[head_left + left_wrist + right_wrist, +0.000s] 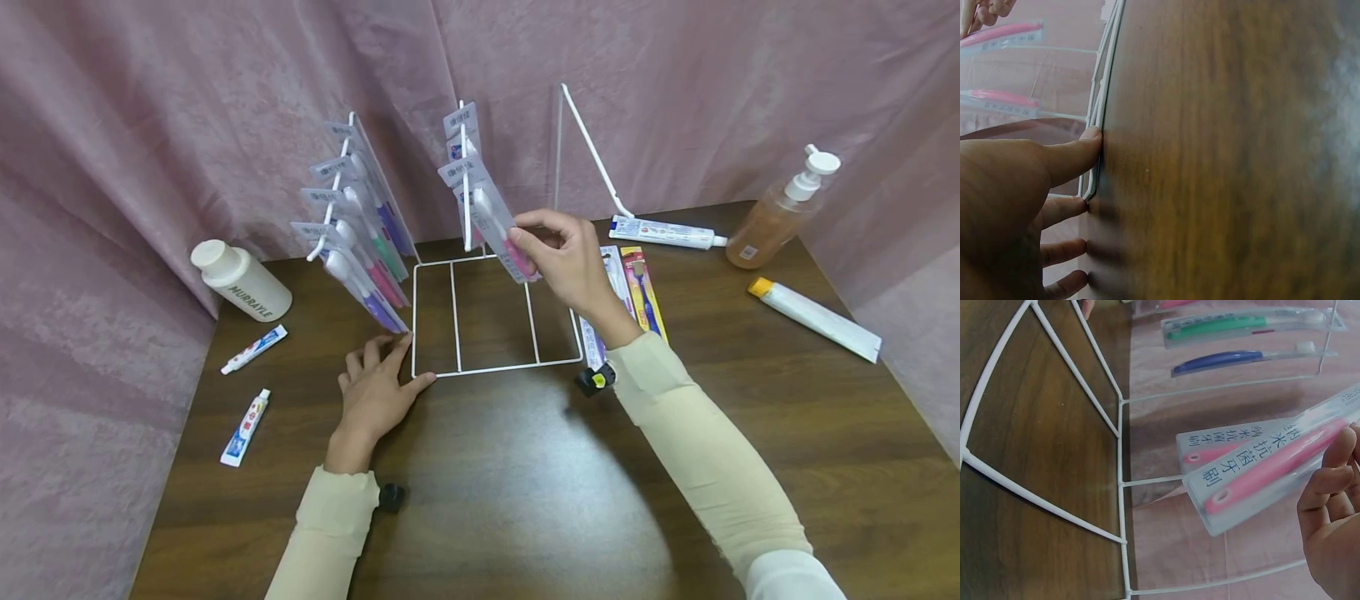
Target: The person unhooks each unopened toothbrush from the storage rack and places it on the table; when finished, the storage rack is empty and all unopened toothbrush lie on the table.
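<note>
A white wire rack (455,317) stands on the wooden table with three hooks. On its middle hook hangs a packaged pink toothbrush (1266,472), whose lower part my right hand (558,254) pinches between thumb and fingers. Behind it another pink toothbrush pack (1210,450) hangs on the same hook. Several packaged toothbrushes (382,312) with purple, pink and green handles fill the left hook. The right hook (592,150) bears nothing. My left hand (378,392) rests at the rack's front left corner, its fingers spread and the thumb (1075,159) touching the base wire.
Two packaged toothbrushes (643,292) lie right of the rack, below a toothpaste tube (663,233). Farther right are a pump bottle (768,225) and an orange-capped tube (821,318). At left stand a white bottle (251,287) and two small toothpaste tubes (246,427) lying flat. Pink curtain surrounds the table.
</note>
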`<state>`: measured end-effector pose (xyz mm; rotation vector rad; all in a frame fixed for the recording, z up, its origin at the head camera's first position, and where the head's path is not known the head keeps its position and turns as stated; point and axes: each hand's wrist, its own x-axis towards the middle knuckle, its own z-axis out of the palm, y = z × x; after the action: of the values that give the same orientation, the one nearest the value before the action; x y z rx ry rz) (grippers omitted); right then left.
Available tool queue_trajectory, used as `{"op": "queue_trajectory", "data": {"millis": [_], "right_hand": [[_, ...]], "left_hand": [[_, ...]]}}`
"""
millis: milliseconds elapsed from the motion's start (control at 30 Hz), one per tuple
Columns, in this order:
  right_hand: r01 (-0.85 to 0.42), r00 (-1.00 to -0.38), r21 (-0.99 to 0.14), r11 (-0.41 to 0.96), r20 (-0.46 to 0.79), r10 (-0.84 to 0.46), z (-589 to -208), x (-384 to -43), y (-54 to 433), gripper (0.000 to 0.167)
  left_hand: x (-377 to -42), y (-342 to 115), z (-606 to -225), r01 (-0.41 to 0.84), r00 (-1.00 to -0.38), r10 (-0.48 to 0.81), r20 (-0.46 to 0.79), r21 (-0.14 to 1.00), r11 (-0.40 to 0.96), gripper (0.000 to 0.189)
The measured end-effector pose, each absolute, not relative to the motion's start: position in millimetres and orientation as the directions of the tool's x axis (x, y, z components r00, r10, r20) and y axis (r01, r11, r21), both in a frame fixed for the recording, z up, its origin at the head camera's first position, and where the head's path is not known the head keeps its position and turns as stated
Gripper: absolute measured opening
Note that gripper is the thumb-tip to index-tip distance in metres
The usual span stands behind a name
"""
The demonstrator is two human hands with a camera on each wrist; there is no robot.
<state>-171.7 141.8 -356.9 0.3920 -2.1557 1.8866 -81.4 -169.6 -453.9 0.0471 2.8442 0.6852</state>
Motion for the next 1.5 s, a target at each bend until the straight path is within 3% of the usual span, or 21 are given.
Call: {"op": "queue_trajectory", "data": {"millis": [467, 667, 900, 1100, 1500], "right_hand": [[-0.353, -0.935, -0.936, 0.009, 0.353, 0.028, -352.2, -168.0, 145.6, 0.02], [-0.336, -0.941, -0.941, 0.044, 0.338, 0.035, -356.7, -164.3, 151.5, 0.019], [-0.2, -0.979, -0.977, 0.078, 0.203, 0.034, -370.4, -158.4, 172.1, 0.025], [-0.033, -0.994, -0.981, 0.192, 0.052, 0.097, -380.6, -149.5, 202.5, 0.031], [0.297, -0.942, -0.886, 0.356, -0.211, 0.261, -399.5, -135.6, 278.2, 0.046]], "left_hand": [[-79.5, -167.1, -450.9, -0.017, -0.976, 0.08, -0.202, 0.44, 0.898, 0.085], [-77.6, -166.7, -451.5, -0.021, -0.976, 0.076, -0.205, 0.435, 0.9, 0.085], [-76.6, -165.5, -449.4, -0.021, -0.978, 0.069, -0.195, 0.425, 0.905, 0.083], [-78.2, -170.4, -457.2, -0.016, -0.978, 0.078, -0.194, 0.443, 0.896, 0.085], [-77.3, -164.6, -445.0, -0.019, -0.978, 0.071, -0.198, 0.421, 0.907, 0.084]]}}
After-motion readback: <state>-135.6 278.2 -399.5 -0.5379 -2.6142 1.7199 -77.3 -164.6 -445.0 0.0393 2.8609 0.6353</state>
